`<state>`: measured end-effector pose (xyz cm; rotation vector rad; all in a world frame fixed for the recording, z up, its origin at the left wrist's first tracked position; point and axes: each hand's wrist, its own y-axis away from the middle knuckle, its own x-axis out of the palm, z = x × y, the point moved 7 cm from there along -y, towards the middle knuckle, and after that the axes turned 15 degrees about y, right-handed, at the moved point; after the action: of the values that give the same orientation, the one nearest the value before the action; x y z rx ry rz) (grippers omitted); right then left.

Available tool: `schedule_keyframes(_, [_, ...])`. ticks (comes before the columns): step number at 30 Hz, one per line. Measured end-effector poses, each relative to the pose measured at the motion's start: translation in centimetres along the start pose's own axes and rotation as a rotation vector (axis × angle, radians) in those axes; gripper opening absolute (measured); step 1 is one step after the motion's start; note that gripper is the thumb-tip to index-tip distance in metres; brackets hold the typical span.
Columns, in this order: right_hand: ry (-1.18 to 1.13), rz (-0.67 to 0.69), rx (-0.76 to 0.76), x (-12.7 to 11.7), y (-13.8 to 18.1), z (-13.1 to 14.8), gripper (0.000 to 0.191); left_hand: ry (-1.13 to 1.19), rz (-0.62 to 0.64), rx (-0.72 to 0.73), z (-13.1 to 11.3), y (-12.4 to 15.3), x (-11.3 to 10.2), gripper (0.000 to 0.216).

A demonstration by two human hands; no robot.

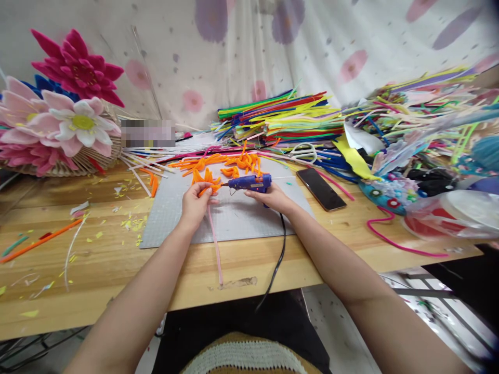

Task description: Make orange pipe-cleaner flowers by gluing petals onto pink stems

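Currently: glue gun (249, 183) aimed at the orange piece (213, 187)

Nearest you, the wooden table (125, 291) runs across, with a black cord (279, 259) hanging over its front edge below the gun. Left of that, a pale pink rod (215, 244) stretches from under your left hand toward the edge; can't tell whether you grip it too. Your left hand (196, 206) pinches the orange piece between thumb and fingers, over the left half of the grey mat (249, 226). Your right hand (272, 198) is wrapped around the glue gun from below, nozzle pointing left, right beside the orange piece; contact is too small to tell. Yellow scraps (134, 224) litter the wood left of the mat, and a magenta strand (384, 241) curls on the right.

Just past your hands, more orange pieces (247, 163) lie on the mat's far part. A dark phone (320, 188) rests by the mat's right side; scissors (314, 151) sit farther back, handles showing.

Behind, you have a stack of coloured stems (300, 124), a mixed heap of craft stuff to its right, and fuzzy flowers at left, a magenta bloom (80, 67) on top. Farthest back hangs a white curtain (249, 57) with pink and purple flower prints.
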<state>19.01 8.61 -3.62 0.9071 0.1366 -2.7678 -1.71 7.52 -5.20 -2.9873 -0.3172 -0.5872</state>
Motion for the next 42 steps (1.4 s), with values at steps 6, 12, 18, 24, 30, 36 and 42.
schedule_keyframes(6, [-0.006,-0.043,0.064,-0.6,0.1,-0.5,0.040,0.031,-0.020,-0.014,0.1,-0.1,-0.2,0.016])
schedule_keyframes(12, [-0.006,-0.023,-0.018,0.0,-0.1,0.0,0.041,0.038,-0.024,-0.022,0.2,-0.1,-0.2,0.018])
schedule_keyframes(18, [0.025,-0.095,0.103,-1.2,0.0,-1.0,0.040,0.053,-0.032,-0.022,0.0,0.0,-0.2,0.018])
schedule_keyframes(24, [-0.078,-0.216,0.050,-4.2,0.3,-1.1,0.038,0.113,-0.033,-0.045,0.0,-0.1,-0.4,0.019])
schedule_keyframes(30, [-0.116,-0.583,0.135,-9.1,0.5,-5.0,0.038,0.207,0.004,-0.088,0.2,-0.2,-0.3,0.024])
schedule_keyframes(36, [0.276,-0.544,0.498,-9.3,-0.1,-9.4,0.040,0.273,0.026,-0.048,-0.3,-0.1,0.1,0.023])
schedule_keyframes(42, [0.581,-0.360,0.504,-8.5,-0.9,-8.4,0.049,0.292,0.035,-0.048,-0.3,0.0,0.3,0.026])
